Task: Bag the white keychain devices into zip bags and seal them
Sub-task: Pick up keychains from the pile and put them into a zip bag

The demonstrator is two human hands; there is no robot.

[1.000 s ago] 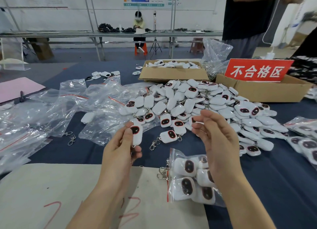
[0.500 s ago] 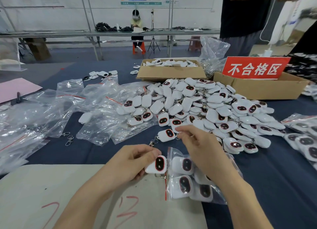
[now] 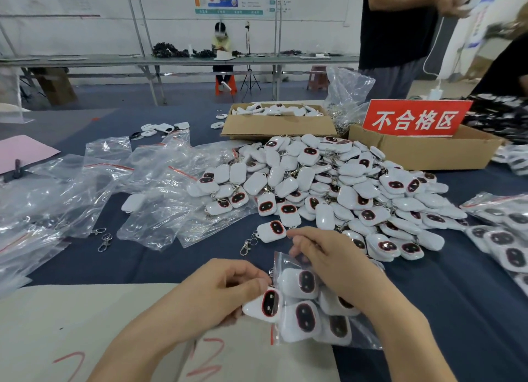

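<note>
My left hand (image 3: 221, 291) grips a white keychain device (image 3: 264, 304) with a black, red-rimmed face, held at the mouth of a clear zip bag (image 3: 288, 264). That bag lies in front of me and holds several devices. My right hand (image 3: 328, 263) pinches the bag's upper edge by its opening. A large heap of loose white devices (image 3: 337, 187) covers the blue tablecloth beyond my hands. One single device (image 3: 271, 231) with a metal clip lies just ahead of my right fingers.
Empty zip bags (image 3: 100, 187) are strewn on the left. Filled bags (image 3: 503, 233) lie at the right. Two cardboard boxes (image 3: 274, 126) stand behind the heap, one with a red sign (image 3: 415, 118). A white board (image 3: 71, 324) lies near me. A person (image 3: 400, 30) stands at the far right.
My left hand has carried one device down from in front of the heap to the bag's mouth. My right hand has come down onto the bag and taken its upper edge.
</note>
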